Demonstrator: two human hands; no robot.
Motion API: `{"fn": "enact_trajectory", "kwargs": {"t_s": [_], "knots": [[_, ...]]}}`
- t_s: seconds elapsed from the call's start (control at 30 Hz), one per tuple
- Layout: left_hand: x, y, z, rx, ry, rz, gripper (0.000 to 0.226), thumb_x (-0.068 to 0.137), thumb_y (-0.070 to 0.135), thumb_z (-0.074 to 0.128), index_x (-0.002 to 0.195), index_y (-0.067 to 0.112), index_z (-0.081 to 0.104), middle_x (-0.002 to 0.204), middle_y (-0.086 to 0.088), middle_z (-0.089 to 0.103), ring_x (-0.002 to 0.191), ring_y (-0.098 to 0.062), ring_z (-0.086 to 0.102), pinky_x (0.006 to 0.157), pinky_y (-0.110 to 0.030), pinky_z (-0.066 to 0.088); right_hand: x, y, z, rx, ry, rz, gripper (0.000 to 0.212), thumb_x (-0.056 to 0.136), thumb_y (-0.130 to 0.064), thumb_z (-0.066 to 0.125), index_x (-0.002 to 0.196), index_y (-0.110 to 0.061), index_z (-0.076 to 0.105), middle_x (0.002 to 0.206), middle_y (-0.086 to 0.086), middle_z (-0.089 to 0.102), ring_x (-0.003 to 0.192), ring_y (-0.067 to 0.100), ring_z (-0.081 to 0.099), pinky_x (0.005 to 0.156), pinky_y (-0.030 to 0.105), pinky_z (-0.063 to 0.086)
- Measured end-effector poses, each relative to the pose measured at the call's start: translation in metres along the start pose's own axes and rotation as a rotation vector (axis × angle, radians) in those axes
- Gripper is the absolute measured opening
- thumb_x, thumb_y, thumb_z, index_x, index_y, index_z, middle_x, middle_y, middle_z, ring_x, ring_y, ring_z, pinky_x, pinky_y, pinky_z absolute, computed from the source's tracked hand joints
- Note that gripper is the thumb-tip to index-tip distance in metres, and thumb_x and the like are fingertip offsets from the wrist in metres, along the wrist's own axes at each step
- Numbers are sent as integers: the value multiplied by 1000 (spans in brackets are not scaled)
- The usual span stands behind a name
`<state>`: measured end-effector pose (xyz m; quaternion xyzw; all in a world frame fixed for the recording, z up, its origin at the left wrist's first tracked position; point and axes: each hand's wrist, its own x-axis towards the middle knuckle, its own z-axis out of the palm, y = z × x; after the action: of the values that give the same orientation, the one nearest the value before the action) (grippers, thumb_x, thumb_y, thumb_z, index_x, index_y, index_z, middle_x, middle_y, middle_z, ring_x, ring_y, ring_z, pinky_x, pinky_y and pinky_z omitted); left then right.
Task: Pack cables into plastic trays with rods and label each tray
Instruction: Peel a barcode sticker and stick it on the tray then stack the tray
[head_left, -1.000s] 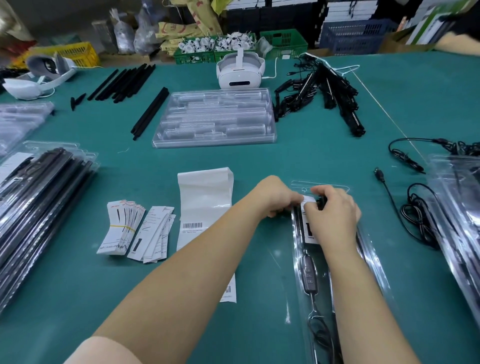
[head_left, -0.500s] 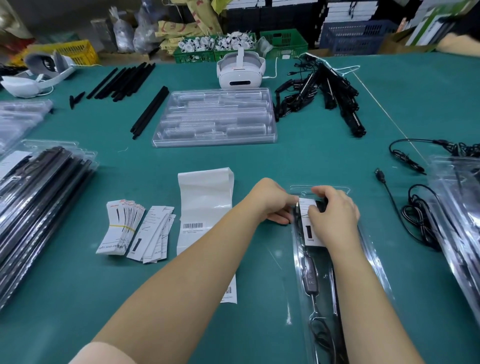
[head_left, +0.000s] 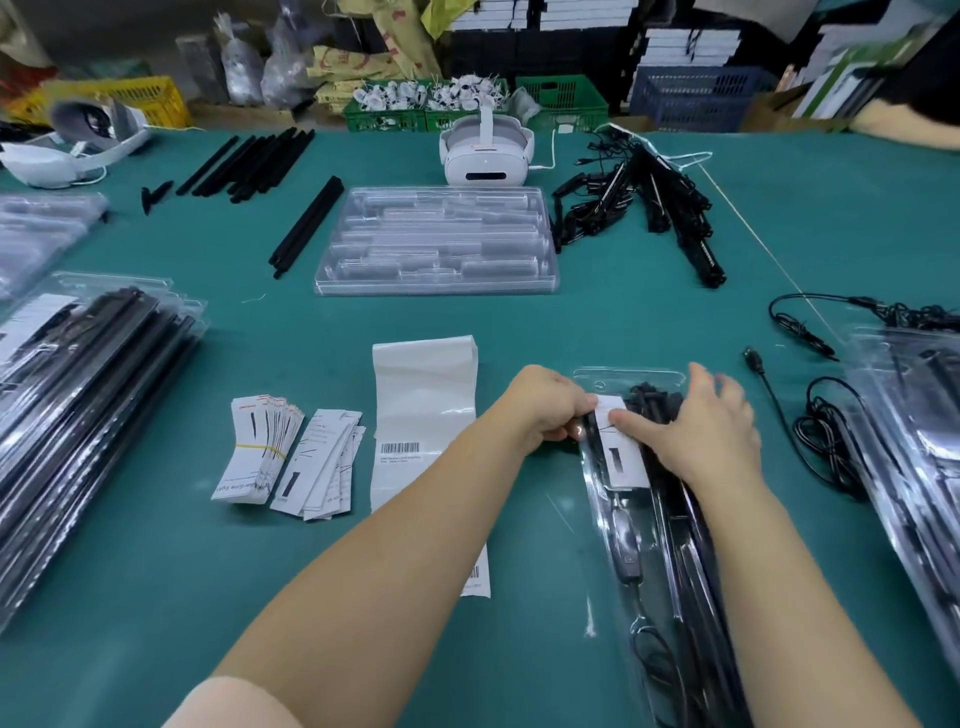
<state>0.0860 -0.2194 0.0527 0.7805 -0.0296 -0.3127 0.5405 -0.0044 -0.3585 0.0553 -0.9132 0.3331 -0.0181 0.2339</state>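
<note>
where green cloth table (head_left: 519, 322) spreads | crates (head_left: 566, 101) behind; boxes (head_left: 685, 47)

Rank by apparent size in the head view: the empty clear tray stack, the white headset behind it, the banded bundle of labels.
1. Empty clear tray stack, clearly largest.
2. White headset and banded bundle of labels: alike in apparent size; the bundle lies nearer the camera, so unranked.

Barcode on white label strip (head_left: 423, 415), its print illegible.
</note>
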Motion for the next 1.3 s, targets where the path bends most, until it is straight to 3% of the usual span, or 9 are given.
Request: {"fn": "enact_trajectory", "kwargs": {"t_s": [0.07,0.17,0.27,0.33,0.43,0.53,0.67,1.3], "knots": [[-7,-5,-6,-143,-3,38,7,93,11,69,94,7,63,77,-7,64,58,-15,58,49,-23,47,4,4,-11,198,-87,23,119,61,-70,79,153,-22,20,152,8,38,135,30,42,103,47,39],[-17,-13,-10,-339,-8,120,10,92,6,68,99,5,60,86,-11,66,66,-20,64,58,-29,53,6,2,-25,395,-218,41,126,57,-58,88,155,-26,16,157,6,35,135,28,42,106,45,36],[-25,-21,-12,-444,5,179,12,91,5,66,98,6,56,96,-14,65,83,-26,64,72,-38,52,3,-11,-35,375,-300,-56,115,54,-53,91,148,-27,29,144,-2,49,107,12,53,85,29,41],[-27,-25,-13,-536,2,168,12,89,2,61,97,6,54,97,-17,65,83,-28,64,69,-39,50,0,-24,-40,304,-285,-129,112,53,-53,92,144,-27,33,137,-3,54,102,9,57,79,26,43],[-25,-32,-14,-679,-54,132,11,91,3,61,102,3,58,92,-21,61,78,-29,62,64,-35,54,-3,-39,-40,60,-168,-214,124,54,-60,89,151,-31,18,140,0,54,114,24,56,85,38,45],[-22,-32,-13,-729,-95,81,13,94,13,66,99,1,64,81,-14,65,70,-26,63,59,-32,57,-6,-46,-39,-102,-87,-256,121,56,-63,86,150,-34,15,130,1,59,93,19,49,72,37,42],[-14,-34,-19,-750,-123,43,14,94,18,68,88,5,66,68,-5,68,62,-19,66,57,-31,57,-6,-49,-36,-142,-74,-266,118,57,-67,83,148,-37,15,126,-1,61,90,16,47,69,36,42],[-13,-38,-22,-820,-22,48,12,92,11,68,85,2,71,69,-8,68,59,-21,65,56,-32,58,-11,-64,-31,-256,-32,-294,121,59,-71,80,150,-31,11,126,0,60,95,23,59,64,34,41]]}}
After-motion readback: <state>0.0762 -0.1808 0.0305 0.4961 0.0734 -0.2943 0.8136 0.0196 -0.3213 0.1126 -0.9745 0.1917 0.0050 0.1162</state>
